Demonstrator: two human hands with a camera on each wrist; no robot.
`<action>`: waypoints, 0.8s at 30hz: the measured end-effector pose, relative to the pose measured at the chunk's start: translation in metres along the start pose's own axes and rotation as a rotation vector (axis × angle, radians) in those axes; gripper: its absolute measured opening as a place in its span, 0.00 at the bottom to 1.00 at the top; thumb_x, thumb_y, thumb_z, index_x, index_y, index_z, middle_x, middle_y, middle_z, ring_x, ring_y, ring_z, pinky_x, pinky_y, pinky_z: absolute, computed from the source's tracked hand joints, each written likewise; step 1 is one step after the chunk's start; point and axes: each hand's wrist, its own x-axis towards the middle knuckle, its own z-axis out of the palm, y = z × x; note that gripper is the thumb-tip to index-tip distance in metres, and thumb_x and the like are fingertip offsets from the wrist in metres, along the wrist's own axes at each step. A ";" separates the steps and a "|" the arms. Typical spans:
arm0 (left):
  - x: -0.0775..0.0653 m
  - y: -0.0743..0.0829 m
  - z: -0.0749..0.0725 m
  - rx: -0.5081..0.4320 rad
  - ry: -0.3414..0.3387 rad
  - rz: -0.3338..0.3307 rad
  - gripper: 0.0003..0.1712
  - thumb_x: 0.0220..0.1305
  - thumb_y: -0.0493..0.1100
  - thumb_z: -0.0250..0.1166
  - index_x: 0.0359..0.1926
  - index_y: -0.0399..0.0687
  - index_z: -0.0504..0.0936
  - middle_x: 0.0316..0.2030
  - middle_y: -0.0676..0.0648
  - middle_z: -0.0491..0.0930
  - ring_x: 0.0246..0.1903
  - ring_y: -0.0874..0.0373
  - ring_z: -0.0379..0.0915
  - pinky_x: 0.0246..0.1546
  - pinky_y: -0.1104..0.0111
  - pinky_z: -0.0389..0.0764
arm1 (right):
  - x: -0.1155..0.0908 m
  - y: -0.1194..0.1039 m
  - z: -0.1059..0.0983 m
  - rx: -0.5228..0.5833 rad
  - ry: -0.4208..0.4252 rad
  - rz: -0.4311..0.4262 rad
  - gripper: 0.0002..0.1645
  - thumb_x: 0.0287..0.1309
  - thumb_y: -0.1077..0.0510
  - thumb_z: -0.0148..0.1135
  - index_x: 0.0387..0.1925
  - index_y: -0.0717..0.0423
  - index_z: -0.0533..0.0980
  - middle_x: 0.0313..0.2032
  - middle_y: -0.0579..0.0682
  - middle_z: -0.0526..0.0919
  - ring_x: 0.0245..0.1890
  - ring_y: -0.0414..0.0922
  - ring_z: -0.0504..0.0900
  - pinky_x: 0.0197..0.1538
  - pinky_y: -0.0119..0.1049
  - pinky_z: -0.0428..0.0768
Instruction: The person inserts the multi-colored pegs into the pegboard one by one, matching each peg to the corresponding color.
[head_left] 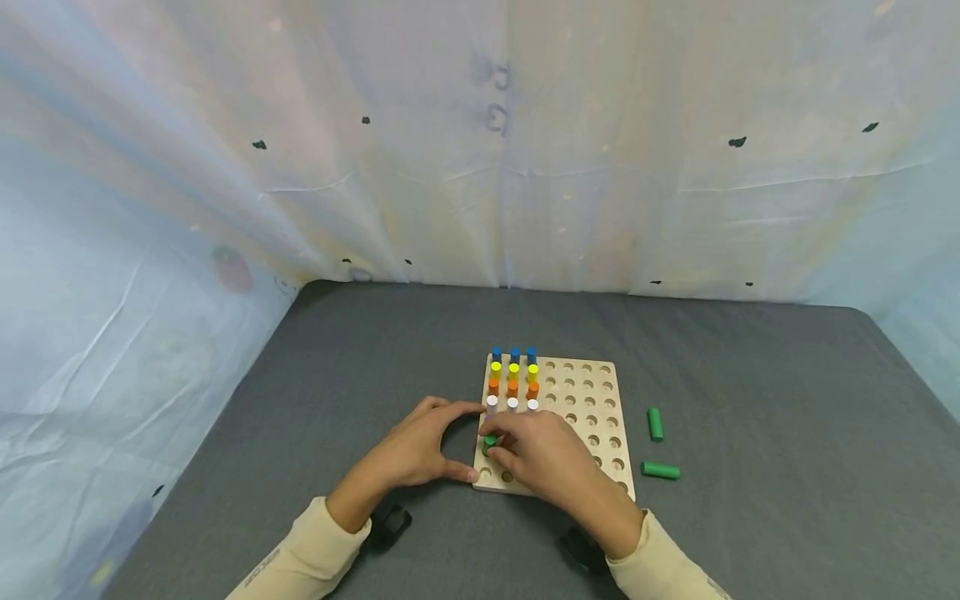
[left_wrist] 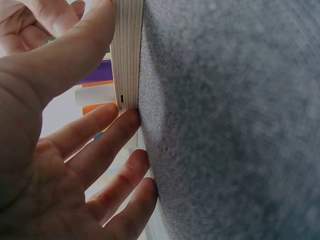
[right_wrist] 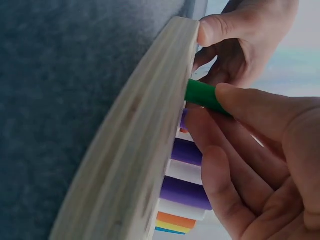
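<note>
A pale wooden pegboard (head_left: 604, 392) lies on the grey table with rows of round holes. My right hand (head_left: 551, 454) pinches a green peg (right_wrist: 204, 94) between thumb and fingers, and the peg's lower end meets the board at the left column. Spread wide, my left hand (head_left: 416, 448) rests its thumb and fingertips along the board's left edge. Blue pegs (head_left: 514, 355), yellow pegs (head_left: 513, 370), orange pegs (head_left: 513, 389) and white pegs (head_left: 512, 405) stand upright in rows of three. Purple pegs (right_wrist: 186, 194) show in the right wrist view, mostly hidden from the head by the right hand.
Two loose green pegs lie right of the board: an upper peg (head_left: 656, 424) pointing away from me and a lower peg (head_left: 661, 471) lying crosswise. Grey cloth (head_left: 375, 350) covers the table. Pale curtains (head_left: 570, 167) hang behind it and at the sides.
</note>
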 end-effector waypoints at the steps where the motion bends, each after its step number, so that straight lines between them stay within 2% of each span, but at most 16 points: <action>1: 0.000 0.000 0.000 -0.002 0.000 -0.001 0.51 0.40 0.57 0.82 0.68 0.66 0.72 0.63 0.48 0.73 0.64 0.51 0.65 0.57 0.43 0.74 | 0.000 0.000 0.000 -0.001 -0.005 0.001 0.10 0.53 0.57 0.75 0.39 0.44 0.85 0.29 0.38 0.88 0.27 0.30 0.83 0.32 0.27 0.76; 4: 0.000 0.001 0.000 -0.003 -0.002 -0.002 0.51 0.40 0.57 0.82 0.68 0.66 0.72 0.63 0.49 0.74 0.64 0.51 0.64 0.58 0.43 0.73 | -0.001 0.000 0.000 -0.021 -0.024 -0.007 0.10 0.54 0.57 0.74 0.40 0.45 0.86 0.29 0.38 0.88 0.27 0.29 0.82 0.31 0.27 0.77; 7: 0.000 0.001 0.000 -0.001 0.000 -0.010 0.51 0.40 0.57 0.83 0.68 0.66 0.72 0.63 0.49 0.73 0.64 0.52 0.64 0.58 0.44 0.73 | -0.002 0.001 -0.003 -0.027 -0.056 -0.008 0.14 0.56 0.56 0.73 0.45 0.45 0.86 0.31 0.39 0.89 0.28 0.30 0.82 0.32 0.28 0.77; 10: 0.000 0.001 0.000 0.004 -0.002 -0.020 0.51 0.40 0.57 0.83 0.68 0.67 0.72 0.63 0.49 0.73 0.64 0.52 0.64 0.58 0.44 0.73 | -0.009 0.003 -0.013 0.015 -0.083 0.025 0.18 0.57 0.56 0.72 0.50 0.44 0.84 0.36 0.39 0.89 0.31 0.31 0.84 0.34 0.28 0.79; 12: 0.000 0.002 0.000 0.010 -0.003 -0.028 0.51 0.40 0.57 0.82 0.68 0.67 0.72 0.63 0.48 0.73 0.64 0.52 0.64 0.58 0.44 0.73 | -0.017 0.009 -0.023 0.033 -0.074 0.059 0.18 0.57 0.56 0.72 0.50 0.44 0.84 0.40 0.39 0.89 0.33 0.31 0.84 0.35 0.28 0.80; 14: 0.000 0.002 -0.001 0.010 -0.001 -0.028 0.50 0.40 0.57 0.83 0.68 0.67 0.72 0.63 0.48 0.73 0.64 0.51 0.65 0.58 0.44 0.74 | -0.027 0.018 -0.035 0.031 -0.060 0.111 0.15 0.57 0.55 0.72 0.48 0.43 0.85 0.41 0.38 0.89 0.35 0.30 0.84 0.38 0.29 0.81; 18: -0.001 0.004 -0.001 0.004 0.001 -0.025 0.50 0.40 0.56 0.83 0.68 0.66 0.72 0.63 0.47 0.73 0.65 0.50 0.65 0.58 0.42 0.73 | -0.051 0.048 -0.060 0.009 -0.025 0.189 0.12 0.55 0.54 0.73 0.43 0.42 0.85 0.36 0.33 0.87 0.33 0.27 0.81 0.36 0.30 0.80; 21: -0.001 0.003 0.000 0.002 -0.002 -0.026 0.51 0.40 0.57 0.83 0.68 0.66 0.72 0.63 0.47 0.73 0.64 0.50 0.65 0.58 0.42 0.73 | -0.070 0.074 -0.077 0.024 -0.060 0.226 0.14 0.54 0.53 0.74 0.44 0.42 0.84 0.34 0.32 0.85 0.32 0.27 0.80 0.34 0.30 0.78; 24: -0.001 0.002 0.001 0.009 -0.006 -0.027 0.51 0.40 0.58 0.82 0.68 0.67 0.72 0.63 0.47 0.72 0.64 0.50 0.65 0.59 0.43 0.73 | -0.085 0.095 -0.089 0.012 -0.131 0.256 0.17 0.50 0.50 0.76 0.44 0.41 0.83 0.36 0.32 0.84 0.33 0.27 0.78 0.34 0.29 0.77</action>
